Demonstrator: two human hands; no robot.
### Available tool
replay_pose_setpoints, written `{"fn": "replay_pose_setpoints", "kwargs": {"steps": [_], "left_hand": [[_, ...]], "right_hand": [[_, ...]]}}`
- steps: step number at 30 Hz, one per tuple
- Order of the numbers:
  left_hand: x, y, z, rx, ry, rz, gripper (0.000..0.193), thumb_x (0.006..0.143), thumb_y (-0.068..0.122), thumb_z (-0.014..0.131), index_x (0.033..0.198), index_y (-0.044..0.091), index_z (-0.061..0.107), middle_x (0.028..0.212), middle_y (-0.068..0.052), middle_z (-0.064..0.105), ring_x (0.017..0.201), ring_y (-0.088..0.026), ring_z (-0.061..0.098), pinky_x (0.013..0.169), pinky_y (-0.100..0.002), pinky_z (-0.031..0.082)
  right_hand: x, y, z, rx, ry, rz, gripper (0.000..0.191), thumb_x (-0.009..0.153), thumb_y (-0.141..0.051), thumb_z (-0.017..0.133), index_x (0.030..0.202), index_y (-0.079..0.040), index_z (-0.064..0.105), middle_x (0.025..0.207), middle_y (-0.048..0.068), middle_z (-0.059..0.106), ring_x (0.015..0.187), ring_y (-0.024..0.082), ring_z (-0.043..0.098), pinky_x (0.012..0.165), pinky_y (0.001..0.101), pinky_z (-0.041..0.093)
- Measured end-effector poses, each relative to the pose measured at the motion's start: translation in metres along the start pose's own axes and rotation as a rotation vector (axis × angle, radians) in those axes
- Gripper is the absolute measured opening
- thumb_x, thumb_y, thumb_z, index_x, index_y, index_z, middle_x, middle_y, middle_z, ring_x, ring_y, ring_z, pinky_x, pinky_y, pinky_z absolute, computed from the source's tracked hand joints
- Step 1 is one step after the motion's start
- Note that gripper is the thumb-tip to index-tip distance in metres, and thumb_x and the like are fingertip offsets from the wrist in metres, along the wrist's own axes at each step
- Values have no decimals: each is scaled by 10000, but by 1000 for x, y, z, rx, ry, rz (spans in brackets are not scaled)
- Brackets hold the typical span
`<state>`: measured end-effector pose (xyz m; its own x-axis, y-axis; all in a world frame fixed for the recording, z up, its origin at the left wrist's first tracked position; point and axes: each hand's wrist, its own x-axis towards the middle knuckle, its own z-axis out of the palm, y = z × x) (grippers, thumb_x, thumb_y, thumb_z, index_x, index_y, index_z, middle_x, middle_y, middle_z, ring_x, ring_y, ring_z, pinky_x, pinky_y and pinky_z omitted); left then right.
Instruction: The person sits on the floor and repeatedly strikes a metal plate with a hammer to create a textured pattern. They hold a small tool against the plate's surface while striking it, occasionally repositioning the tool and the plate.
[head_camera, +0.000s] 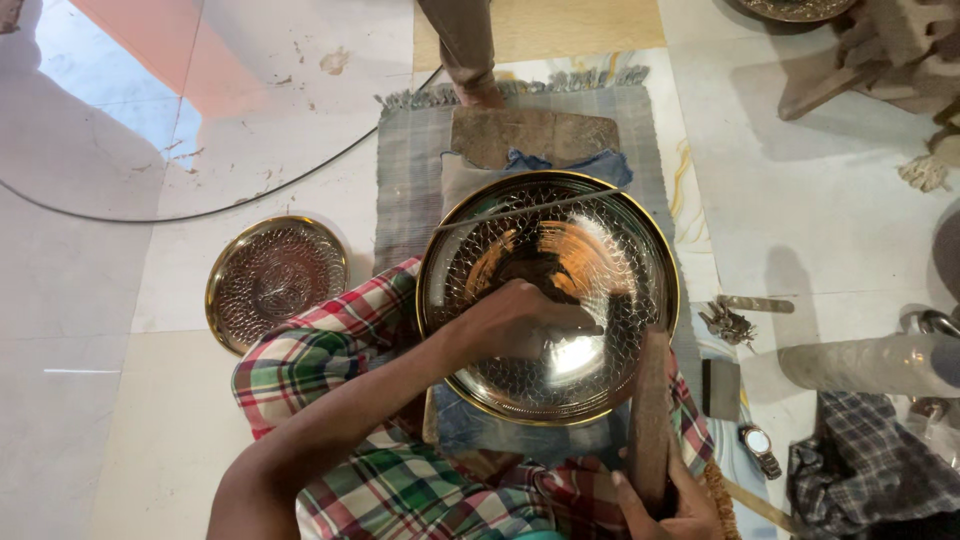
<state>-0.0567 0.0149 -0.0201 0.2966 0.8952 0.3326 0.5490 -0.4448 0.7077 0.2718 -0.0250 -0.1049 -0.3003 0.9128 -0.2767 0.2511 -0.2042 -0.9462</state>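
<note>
L hand curled, pressing inside brass bowl; R hand gripping wooden mallet.

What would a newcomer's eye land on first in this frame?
The large patterned brass bowl at centre, gleaming on the person's lap, with the left hand pressed inside it. Next, the right hand gripping a wooden mallet at the rim, and a smaller patterned plate on the floor left.
</note>
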Motion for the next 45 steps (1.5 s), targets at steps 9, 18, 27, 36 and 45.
{"fn": "replay_pose_setpoints", "kwargs": {"steps": [9, 18, 27, 36, 45], "left_hand": [[8, -17, 7, 11, -130, -18, 447, 822, 1, 719, 1233, 176, 709, 841, -48, 770, 708, -183, 762, 603, -311, 593], [5, -13, 4, 6, -95, 21, 513, 772, 14, 734, 1255, 186, 709, 832, -58, 761, 689, -192, 747, 622, -337, 577], [-14, 2, 20, 245, 77, -258, 377, 823, -23, 664, 1151, 150, 732, 713, -88, 719, 528, -233, 659, 520, -378, 515], [-38, 14, 69, 73, 706, -344, 412, 931, -121, 467, 1285, 23, 619, 993, -163, 778, 922, -247, 803, 773, -312, 685], [-40, 17, 66, 26, 706, -420, 463, 850, -150, 503, 1255, 20, 647, 1018, -176, 775, 969, -245, 805, 731, -330, 657]], "right_hand": [[10, -19, 4, -58, 86, -70, 804, 712, 129, 729, 1473, 56, 479, 1318, 217, 674, 1182, 257, 671, 970, 334, 520], [17, -47, -5, -138, 105, -296, 810, 698, 112, 702, 1477, 71, 485, 1242, 231, 691, 1136, 264, 684, 954, 318, 512], [36, -49, -13, 28, -110, -256, 788, 668, 183, 599, 1445, 80, 515, 1440, 183, 584, 1292, 223, 578, 1029, 310, 440], [91, -117, -18, -80, -268, -372, 734, 729, 70, 711, 1445, -18, 576, 1196, 112, 710, 1028, 112, 647, 867, 248, 510], [106, -179, 8, -219, -377, -337, 756, 764, 49, 712, 1497, -119, 628, 1040, 75, 758, 710, 97, 624, 594, 251, 507]]}}
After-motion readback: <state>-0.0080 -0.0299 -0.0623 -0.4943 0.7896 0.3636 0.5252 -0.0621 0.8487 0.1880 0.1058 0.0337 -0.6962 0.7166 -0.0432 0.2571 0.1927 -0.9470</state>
